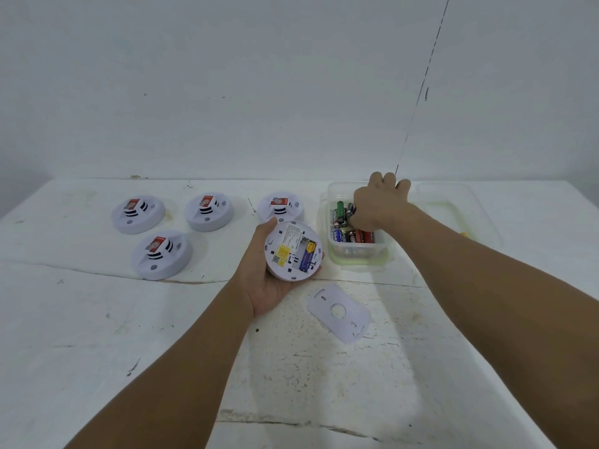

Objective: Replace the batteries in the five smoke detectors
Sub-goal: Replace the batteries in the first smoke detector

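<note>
Above the tabletop (pixel 97 319), left hand (pixel 269 286) cups the smoke detector (pixel 292 251); right hand (pixel 381 202) reaches among batteries (pixel 351 234), its fingers hidden, grip unclear.

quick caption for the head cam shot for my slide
Left hand holds an opened detector while the right hand reaches into the battery tub; four detectors sit behind.

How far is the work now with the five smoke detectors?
Done: the backplate is off and lies on the table. In hand: the left hand holds the opened detector, one battery seated, while the right hand reaches into the battery box. Left: four detectors sit face up, apparently unopened.
</note>
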Motion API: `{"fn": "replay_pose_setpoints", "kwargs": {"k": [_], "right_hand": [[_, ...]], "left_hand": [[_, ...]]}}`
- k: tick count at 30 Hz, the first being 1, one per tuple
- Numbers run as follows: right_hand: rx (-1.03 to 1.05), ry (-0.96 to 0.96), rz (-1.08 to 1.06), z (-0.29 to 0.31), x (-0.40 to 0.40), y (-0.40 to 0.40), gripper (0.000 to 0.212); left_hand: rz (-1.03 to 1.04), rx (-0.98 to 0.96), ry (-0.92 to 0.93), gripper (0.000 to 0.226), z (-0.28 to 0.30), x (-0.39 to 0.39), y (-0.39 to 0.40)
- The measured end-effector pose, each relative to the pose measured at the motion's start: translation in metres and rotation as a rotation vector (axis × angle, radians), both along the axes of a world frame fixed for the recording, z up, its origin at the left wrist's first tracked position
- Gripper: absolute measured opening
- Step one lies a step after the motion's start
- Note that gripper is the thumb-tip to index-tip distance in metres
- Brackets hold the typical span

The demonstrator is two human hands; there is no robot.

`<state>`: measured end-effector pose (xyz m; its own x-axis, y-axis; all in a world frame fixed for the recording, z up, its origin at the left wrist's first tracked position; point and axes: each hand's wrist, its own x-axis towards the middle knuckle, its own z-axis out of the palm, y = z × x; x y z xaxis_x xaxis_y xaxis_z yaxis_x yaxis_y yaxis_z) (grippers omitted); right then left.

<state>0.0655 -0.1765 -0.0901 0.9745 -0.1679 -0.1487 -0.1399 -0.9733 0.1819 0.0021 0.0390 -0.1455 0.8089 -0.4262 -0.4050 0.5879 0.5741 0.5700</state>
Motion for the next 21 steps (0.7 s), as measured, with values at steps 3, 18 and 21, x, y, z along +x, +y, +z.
{"fn": "replay_pose_setpoints", "kwargs": {"k": [3,18,21], "right_hand": [[0.006,-0.012,0.007,-0.003,0.002,-0.001,0.018],[0.309,-0.520,0.026,0.009,-0.023,0.002,0.047],[0.632,-0.633,0.102,0.023,-0.046,0.024,0.041]], "left_hand": [[-0.004,0.003,0.000,0.063,0.001,0.000,0.000],[0.003,0.004,-0.023,0.062,-0.006,0.005,0.002],[0.003,0.000,-0.033,0.062,-0.007,0.006,0.002]]}}
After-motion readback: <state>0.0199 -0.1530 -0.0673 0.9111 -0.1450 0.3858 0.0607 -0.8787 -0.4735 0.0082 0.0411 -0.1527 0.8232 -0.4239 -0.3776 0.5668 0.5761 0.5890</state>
